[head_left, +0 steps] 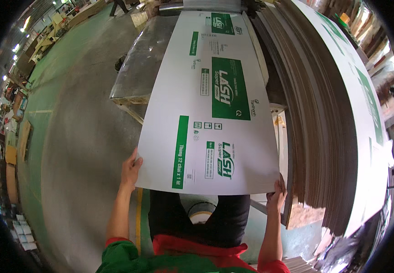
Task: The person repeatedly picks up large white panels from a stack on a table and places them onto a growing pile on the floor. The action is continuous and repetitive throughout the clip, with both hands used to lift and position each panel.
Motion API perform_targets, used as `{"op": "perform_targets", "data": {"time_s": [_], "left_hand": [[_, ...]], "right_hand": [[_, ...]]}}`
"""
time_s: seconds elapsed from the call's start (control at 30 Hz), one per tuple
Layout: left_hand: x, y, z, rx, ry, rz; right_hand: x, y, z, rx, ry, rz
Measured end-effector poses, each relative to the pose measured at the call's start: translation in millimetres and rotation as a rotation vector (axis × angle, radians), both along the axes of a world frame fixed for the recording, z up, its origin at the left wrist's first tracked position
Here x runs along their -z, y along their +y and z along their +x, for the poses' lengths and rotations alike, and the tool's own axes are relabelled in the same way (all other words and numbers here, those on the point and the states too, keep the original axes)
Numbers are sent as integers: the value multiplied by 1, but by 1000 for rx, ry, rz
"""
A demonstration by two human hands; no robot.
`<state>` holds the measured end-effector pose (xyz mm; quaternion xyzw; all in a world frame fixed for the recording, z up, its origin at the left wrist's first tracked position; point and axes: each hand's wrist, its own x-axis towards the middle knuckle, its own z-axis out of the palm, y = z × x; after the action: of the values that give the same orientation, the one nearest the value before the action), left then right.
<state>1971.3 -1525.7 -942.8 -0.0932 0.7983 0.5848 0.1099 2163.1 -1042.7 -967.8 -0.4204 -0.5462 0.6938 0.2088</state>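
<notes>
A long white cardboard sheet (169, 100) with green printed panels stretches away from me, its near edge above my lap. My left hand (131, 168) grips its left edge close to the near corner, thumb on top and the other fingers mostly hidden beneath. At the near right corner my right hand (276, 193) pinches the sheet, with its fingers partly out of sight. The sheet's far end lies at a grey metal machine part (213, 4), and its middle passes over a metal-topped table (138, 68).
To the right stands a tall stack of cardboard sheets (329, 136), a printed white one on top, close beside my right hand. Its base shows a wooden board (304, 216). The grey floor (78, 136) with a yellow line runs along my left. Far off, a person's legs (118, 7) show.
</notes>
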Motion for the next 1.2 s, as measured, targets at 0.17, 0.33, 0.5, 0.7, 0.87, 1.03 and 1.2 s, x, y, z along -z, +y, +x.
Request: {"op": "perform_targets", "data": {"time_s": [0.17,0.33,0.5,0.7,0.87,1.03,1.2], "left_hand": [[49,5,-56,42,85,54],[107,19,-136,49,45,107],[140,52,-166,290,212,-758],[129,104,-45,491,587,-783],[123,121,112,678,482,-491],[54,127,140,792,631,-312],[-99,162,188,751,135,729]], "right_hand": [[17,13,-42,-2,105,9],[68,62,-121,-21,19,-33],[29,39,-141,-130,-217,41],[-108,-57,99,-291,-71,1537],[-144,3,275,510,-700,1864],[-279,43,275,207,-695,1761],[-354,-88,165,101,-32,2304]]}}
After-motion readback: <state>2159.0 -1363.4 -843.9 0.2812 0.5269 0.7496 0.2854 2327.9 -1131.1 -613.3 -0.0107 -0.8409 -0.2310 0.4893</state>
